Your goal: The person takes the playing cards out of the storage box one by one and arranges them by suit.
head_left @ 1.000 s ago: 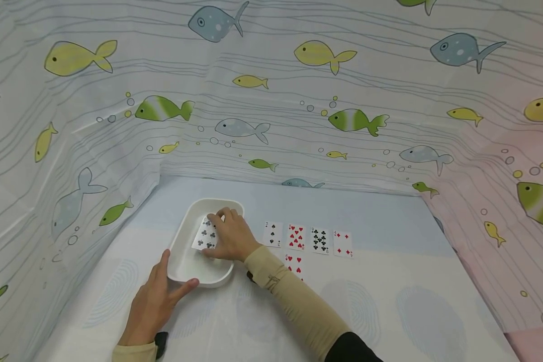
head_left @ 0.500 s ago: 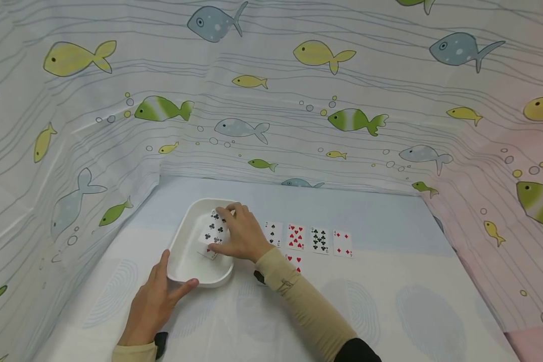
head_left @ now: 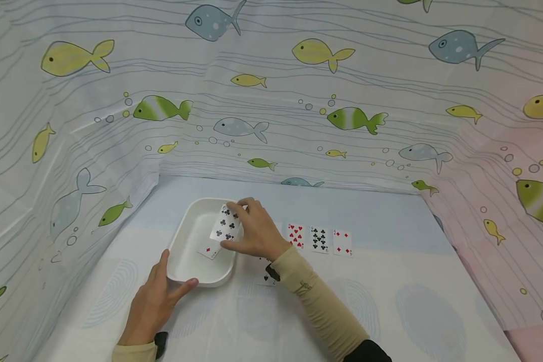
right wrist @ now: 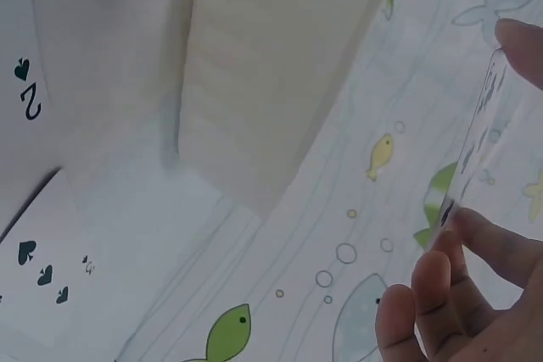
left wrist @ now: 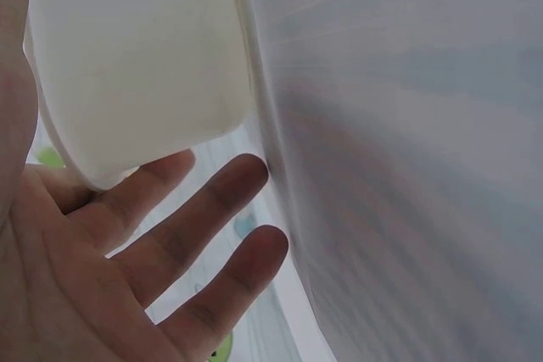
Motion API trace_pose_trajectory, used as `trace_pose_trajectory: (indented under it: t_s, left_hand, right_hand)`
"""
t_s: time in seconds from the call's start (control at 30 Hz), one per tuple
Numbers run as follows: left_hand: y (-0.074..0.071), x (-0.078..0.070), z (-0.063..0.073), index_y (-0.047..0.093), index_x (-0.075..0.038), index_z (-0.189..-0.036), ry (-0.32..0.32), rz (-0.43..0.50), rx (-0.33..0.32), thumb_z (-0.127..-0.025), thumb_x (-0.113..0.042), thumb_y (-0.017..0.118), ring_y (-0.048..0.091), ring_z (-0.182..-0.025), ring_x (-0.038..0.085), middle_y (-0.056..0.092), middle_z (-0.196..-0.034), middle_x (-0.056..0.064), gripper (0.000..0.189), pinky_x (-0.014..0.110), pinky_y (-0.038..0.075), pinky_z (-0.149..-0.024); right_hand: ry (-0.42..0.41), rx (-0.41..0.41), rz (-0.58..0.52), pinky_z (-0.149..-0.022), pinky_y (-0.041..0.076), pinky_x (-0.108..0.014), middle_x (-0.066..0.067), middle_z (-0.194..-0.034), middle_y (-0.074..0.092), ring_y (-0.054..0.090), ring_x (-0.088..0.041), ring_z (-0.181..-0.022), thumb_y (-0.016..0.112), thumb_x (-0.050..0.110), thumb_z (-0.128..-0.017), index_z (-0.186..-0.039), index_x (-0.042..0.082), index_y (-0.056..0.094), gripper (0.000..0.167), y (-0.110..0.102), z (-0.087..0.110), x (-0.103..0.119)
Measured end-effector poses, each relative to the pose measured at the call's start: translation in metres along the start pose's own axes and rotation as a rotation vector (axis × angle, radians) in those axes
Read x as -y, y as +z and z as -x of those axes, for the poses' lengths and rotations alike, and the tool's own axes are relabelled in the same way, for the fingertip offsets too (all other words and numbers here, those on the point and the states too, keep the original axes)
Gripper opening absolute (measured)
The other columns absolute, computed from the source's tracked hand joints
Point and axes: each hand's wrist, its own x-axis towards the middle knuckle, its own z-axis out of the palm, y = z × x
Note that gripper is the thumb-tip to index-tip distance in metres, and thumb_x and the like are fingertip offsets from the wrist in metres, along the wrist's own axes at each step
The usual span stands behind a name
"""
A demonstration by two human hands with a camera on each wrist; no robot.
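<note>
A white tray (head_left: 190, 241) stands on the table at left centre. My left hand (head_left: 147, 309) touches its near-left corner, thumb at the front edge and straight fingers along the left side. The left wrist view shows those fingers spread beside the tray's outer wall (left wrist: 144, 57). My right hand (head_left: 260, 234) pinches a six of clubs (head_left: 223, 223) between thumb and fingers over the tray's right side. In the right wrist view the card (right wrist: 471, 146) appears almost edge-on. A diamond card (head_left: 208, 250) lies in the tray, partly covered by the six of clubs.
Right of the tray, a row of face-up cards includes hearts (head_left: 295, 236), clubs (head_left: 319, 240) and a four of diamonds (head_left: 342, 243). A spade card (head_left: 267, 278) lies nearer, partly under the right wrist. A fish-print curtain (head_left: 262, 100) surrounds the table's back and sides.
My right hand has moved right and slightly away with the six of clubs, uncovering the diamond card in the tray and covering the row's leftmost card. My left hand has not moved.
</note>
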Motion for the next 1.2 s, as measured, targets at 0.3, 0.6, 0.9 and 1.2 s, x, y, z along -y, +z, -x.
trace_pose_trajectory:
  t_s: [0.3,0.6,0.9,1.2]
  left_hand:
    - [0.000,0.000,0.000,0.005,-0.004,-0.162,-0.004,0.008,0.005,-0.087,-0.067,0.067,0.045,-0.129,0.055,0.034,-0.152,0.032,0.115,0.068,0.040,-0.098]
    - [0.000,0.001,0.001,0.006,-0.004,-0.162,0.004,0.017,-0.004,-0.087,-0.067,0.067,0.043,-0.131,0.055,0.033,-0.153,0.031,0.116,0.067,0.040,-0.098]
    - [-0.001,-0.001,0.000,0.002,-0.004,-0.162,-0.017,0.025,0.024,-0.087,-0.066,0.068,0.041,-0.133,0.055,0.030,-0.154,0.032,0.118,0.068,0.037,-0.101]
    - [-0.001,0.000,0.000,0.002,-0.004,-0.162,-0.026,0.012,0.031,-0.087,-0.067,0.067,0.042,-0.131,0.055,0.031,-0.154,0.032,0.118,0.068,0.039,-0.099]
  right_hand:
    - [0.029,0.049,-0.012,-0.089,0.048,-0.033,-0.006,-0.134,0.048,0.049,-0.017,-0.107,0.082,0.060,-0.073,-0.152,0.020,0.047,0.094,-0.018,0.013,-0.011]
    - [0.035,0.080,0.016,-0.090,0.047,-0.032,-0.005,-0.134,0.049,0.049,-0.017,-0.108,0.083,0.059,-0.073,-0.151,0.018,0.049,0.095,-0.028,0.031,-0.026]
    - [0.053,0.145,-0.002,-0.090,0.048,-0.033,-0.004,-0.136,0.048,0.048,-0.016,-0.111,0.085,0.057,-0.073,-0.151,0.018,0.049,0.094,-0.039,0.050,-0.038]
    - [0.093,0.178,-0.045,-0.089,0.050,-0.036,-0.006,-0.134,0.048,0.050,-0.019,-0.112,0.086,0.052,-0.075,-0.149,0.015,0.051,0.090,-0.058,0.077,-0.068]
